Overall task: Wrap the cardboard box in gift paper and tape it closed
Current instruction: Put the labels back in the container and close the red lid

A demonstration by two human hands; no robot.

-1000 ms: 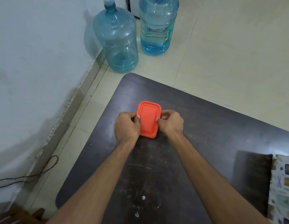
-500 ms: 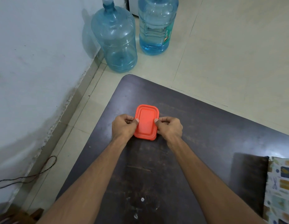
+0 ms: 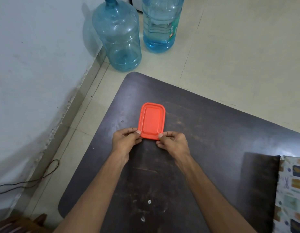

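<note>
The flat rectangular plastic container point(image 3: 151, 121) is a plain, bright orange-red all over. The rounded wooden counter point(image 3: 213, 132) is very dark brown, streaked with pale scuffs and a few white specks. At the right edge, a printed paper sheet point(image 3: 292, 190) is white with navy, orange and teal motifs. The empty translucent water jug point(image 3: 119, 39) is light blue. The labelled translucent water jug point(image 3: 160, 27) is deeper blue low down, and its label is green and yellow. The floor tiles point(image 3: 238, 47) are cream, and the wall point(image 3: 36, 56) is pale grey-blue.

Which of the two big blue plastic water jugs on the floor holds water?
The labelled blue plastic jug farther from the wall: water shows inside it. The other jug, beside the wall, looks empty.
</note>
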